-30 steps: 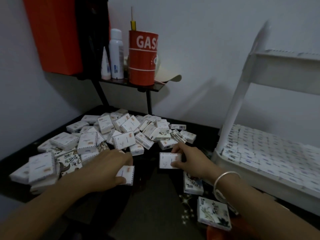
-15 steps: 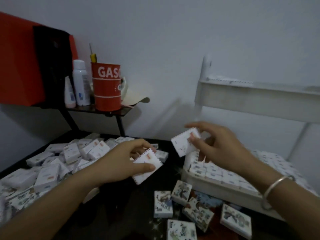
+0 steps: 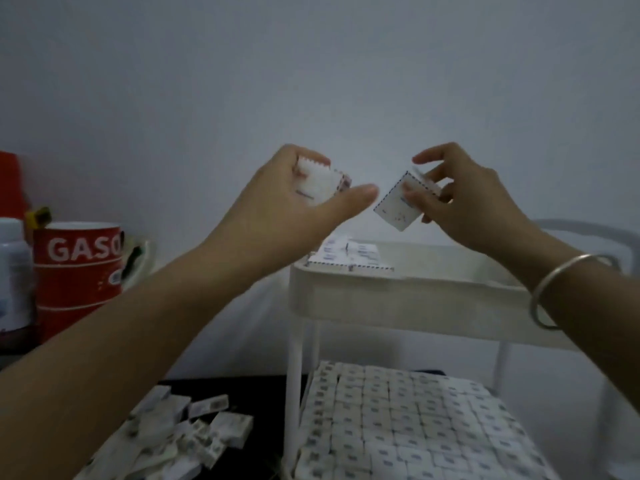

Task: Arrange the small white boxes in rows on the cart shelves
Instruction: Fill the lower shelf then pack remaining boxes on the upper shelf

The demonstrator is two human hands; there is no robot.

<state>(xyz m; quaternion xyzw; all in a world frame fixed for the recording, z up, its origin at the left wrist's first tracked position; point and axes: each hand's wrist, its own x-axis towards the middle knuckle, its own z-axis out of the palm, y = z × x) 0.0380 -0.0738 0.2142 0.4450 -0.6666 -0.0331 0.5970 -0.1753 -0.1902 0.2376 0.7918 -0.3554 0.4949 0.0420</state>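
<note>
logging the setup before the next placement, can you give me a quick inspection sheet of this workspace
surface: dark table at lower left; white cart at right, with a top shelf and a lower one.
job's things: top-shelf boxes, a few at its back left; lower-shelf boxes packed in rows; loose pile on the table.
clutter: red cup and white bottle at far left.
grippers: left hand grips the left box; right hand pinches the right box; both raised above the top shelf in the view.
cables: nothing seen
surroundings: plain pale wall; dim light.
</note>
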